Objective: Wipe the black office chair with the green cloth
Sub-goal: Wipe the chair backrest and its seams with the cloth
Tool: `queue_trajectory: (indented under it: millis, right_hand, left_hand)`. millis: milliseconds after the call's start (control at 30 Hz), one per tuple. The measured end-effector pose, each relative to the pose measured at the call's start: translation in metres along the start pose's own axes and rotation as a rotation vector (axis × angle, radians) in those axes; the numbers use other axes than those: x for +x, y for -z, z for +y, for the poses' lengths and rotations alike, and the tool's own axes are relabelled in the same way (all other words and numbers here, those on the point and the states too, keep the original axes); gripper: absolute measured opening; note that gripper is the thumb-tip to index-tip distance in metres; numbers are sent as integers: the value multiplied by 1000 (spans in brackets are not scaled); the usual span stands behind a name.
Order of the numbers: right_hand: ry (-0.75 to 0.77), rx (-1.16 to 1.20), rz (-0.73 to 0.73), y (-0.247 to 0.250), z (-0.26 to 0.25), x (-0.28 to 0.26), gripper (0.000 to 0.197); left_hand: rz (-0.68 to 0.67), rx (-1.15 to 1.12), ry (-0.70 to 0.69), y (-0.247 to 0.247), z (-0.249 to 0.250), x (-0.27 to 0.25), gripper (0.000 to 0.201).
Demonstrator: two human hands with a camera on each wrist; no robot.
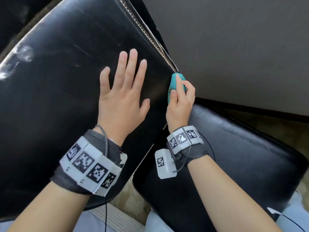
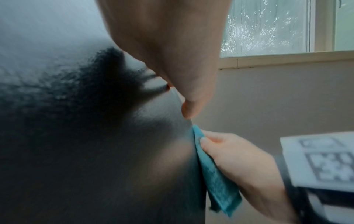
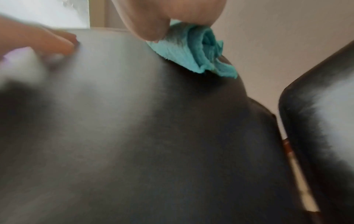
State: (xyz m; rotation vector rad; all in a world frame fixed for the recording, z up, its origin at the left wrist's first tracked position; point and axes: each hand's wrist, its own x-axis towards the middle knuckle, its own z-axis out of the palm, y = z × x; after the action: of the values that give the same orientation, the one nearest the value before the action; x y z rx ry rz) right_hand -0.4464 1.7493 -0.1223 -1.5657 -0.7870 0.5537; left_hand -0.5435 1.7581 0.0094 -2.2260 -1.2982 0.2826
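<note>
The black office chair's backrest (image 1: pixel 63 84) fills the left of the head view, its shiny padded face (image 2: pixel 80 136) towards me. My left hand (image 1: pixel 122 84) lies flat on it with fingers straight and spread. At the backrest's right edge my right hand (image 1: pixel 179 97) pinches the bunched green cloth (image 1: pixel 173 86) between thumb and fingers and holds it against that edge. The cloth (image 3: pixel 193 53) shows folded against the black surface (image 3: pixel 153 136) in the right wrist view, and hanging down as a flat strip (image 2: pixel 214 174) in the left wrist view.
The chair's black seat (image 1: pixel 234 164) lies at lower right, close under my right wrist. A plain grey wall (image 1: pixel 234 47) stands behind the backrest. A window (image 2: pixel 268 27) is beyond it. Carpeted floor (image 1: pixel 130 201) shows between backrest and seat.
</note>
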Motion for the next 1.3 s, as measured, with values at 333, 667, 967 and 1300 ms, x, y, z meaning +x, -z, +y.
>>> queue_trajectory:
  millis: [333,667,967,1300]
  right_hand:
    - [-32,77,26,3,2,10,37]
    - [-420,-6,-43,9,54,6,33]
    - [-226,52,91,1,39,10,35]
    - [-342,126,185,-7,34,-9,32]
  left_hand:
    - [4,-2,14,-2,4,0,76]
    - [15,33,3,-3,3,-2,76]
    - [30,73,15,-5,2,-1,75]
    - [29,21,25,-6,5,-1,79]
